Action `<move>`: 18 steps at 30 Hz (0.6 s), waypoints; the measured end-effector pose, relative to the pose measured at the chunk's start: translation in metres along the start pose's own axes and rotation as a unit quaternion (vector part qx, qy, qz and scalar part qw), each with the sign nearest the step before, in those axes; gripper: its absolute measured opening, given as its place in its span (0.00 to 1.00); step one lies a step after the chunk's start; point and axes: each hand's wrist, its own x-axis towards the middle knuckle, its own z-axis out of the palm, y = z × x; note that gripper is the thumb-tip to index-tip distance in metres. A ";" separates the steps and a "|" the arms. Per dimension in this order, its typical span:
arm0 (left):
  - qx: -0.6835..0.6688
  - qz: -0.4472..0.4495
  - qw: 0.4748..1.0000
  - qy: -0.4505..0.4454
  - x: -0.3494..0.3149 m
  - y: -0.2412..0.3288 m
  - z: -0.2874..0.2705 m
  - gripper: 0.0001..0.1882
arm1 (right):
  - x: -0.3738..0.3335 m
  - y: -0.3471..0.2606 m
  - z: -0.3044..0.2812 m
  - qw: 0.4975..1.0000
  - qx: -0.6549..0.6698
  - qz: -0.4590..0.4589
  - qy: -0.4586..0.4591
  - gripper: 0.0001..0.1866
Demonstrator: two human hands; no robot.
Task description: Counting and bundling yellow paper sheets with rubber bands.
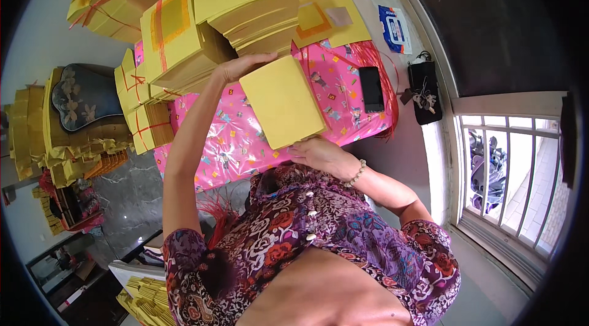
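A stack of yellow paper (283, 102) stands between my hands over a pink patterned table cover (230, 142). My left hand (248, 67) reaches across to its far edge, fingers stretched along that side and partly hidden behind it. At the near edge, my right hand (320, 153) holds the stack with its fingers against the paper; a beaded bracelet (358, 172) circles that wrist. Just beyond my left hand rises a tall pile of yellow paper (257, 16), its top sheet bearing a silver square. Loose yellow sheets (337, 19) with orange and silver patches lie to its right.
Yellow bundles tied with red string (175, 34) fill the table's left side. A black phone (370, 90) lies on the right, beside red strings (386, 74). Farther right are a black pouch with keys (423, 96), a blue-white packet (394, 30) and a barred window (509, 172).
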 end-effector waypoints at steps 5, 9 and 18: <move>0.019 0.042 0.999 -0.004 -0.001 -0.002 0.000 0.28 | 0.017 0.003 -0.004 0.998 -0.039 -0.054 -0.015 0.22; -0.017 0.008 1.000 -0.009 0.001 -0.008 -0.006 0.32 | 0.008 0.011 -0.022 0.998 -0.037 -0.030 0.039 0.21; -0.107 0.131 0.976 0.135 -0.011 -0.050 -0.017 0.35 | 0.019 -0.100 -0.165 0.572 -0.673 -0.344 0.318 0.20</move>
